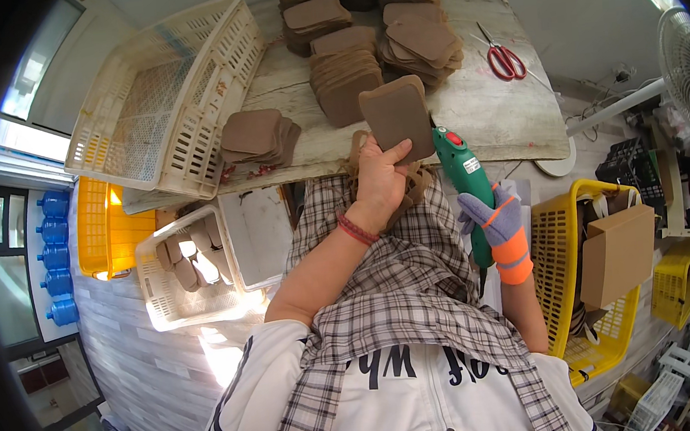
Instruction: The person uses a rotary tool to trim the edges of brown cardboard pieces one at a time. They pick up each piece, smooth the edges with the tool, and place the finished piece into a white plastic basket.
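My left hand [381, 175] is bare and closed on the lower edge of a brown flat pad [396, 119] with rounded corners, tilted up above the table edge. In a purple and orange glove, my right hand [491, 217] is wrapped round a green corded hand-held power tool [464, 166] with a red button. The tool's narrow tip points up beside the pad's right edge; I cannot tell whether they touch. Brown scraps [416, 186] lie in my lap under the left hand. A low stack of similar pads [259, 136] is on the table left of it.
Several taller pad stacks [347, 74] stand farther back on the worn table [509, 123]. Red-handled scissors [505, 62] lie at right. A white plastic crate [202, 105] occupies the left end. Below are a smaller crate [154, 290] with pieces, and a yellow basket [552, 259] holding a cardboard box [618, 256].
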Available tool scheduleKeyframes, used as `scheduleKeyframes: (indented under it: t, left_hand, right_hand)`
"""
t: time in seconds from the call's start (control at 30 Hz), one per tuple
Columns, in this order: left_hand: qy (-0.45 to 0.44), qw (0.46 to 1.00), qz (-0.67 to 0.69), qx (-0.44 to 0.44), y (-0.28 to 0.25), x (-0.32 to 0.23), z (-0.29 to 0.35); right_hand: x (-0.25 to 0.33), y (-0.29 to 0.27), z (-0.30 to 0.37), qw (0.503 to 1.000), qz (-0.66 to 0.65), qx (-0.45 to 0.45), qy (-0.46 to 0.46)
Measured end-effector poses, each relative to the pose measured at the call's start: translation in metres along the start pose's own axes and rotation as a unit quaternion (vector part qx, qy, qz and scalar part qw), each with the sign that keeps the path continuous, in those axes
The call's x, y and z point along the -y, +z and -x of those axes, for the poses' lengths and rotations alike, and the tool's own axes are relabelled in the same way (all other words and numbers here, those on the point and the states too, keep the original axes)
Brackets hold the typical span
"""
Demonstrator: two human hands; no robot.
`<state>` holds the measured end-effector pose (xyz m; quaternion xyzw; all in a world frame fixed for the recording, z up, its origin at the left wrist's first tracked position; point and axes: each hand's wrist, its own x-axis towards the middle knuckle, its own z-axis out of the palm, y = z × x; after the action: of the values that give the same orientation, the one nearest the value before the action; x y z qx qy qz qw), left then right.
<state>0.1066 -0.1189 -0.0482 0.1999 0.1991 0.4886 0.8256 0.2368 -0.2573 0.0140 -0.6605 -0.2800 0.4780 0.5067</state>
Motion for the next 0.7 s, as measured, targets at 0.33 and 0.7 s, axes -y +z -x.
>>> scheduleKeyframes:
  t: [0.33,0.7]
  left_hand:
    - [-0.088,0.992,-0.086,0.040,-0.016,-0.002,0.013]
    - [-0.154,0.894,-0.398,0.135,-0.038,-0.070,0.002]
  right_hand:
    - [0.002,-0.016,-0.005,1.000,0.022,-0.004,0.000]
    - [0.005,-0.035,0.017,0.993,0.103,0.057,0.017]
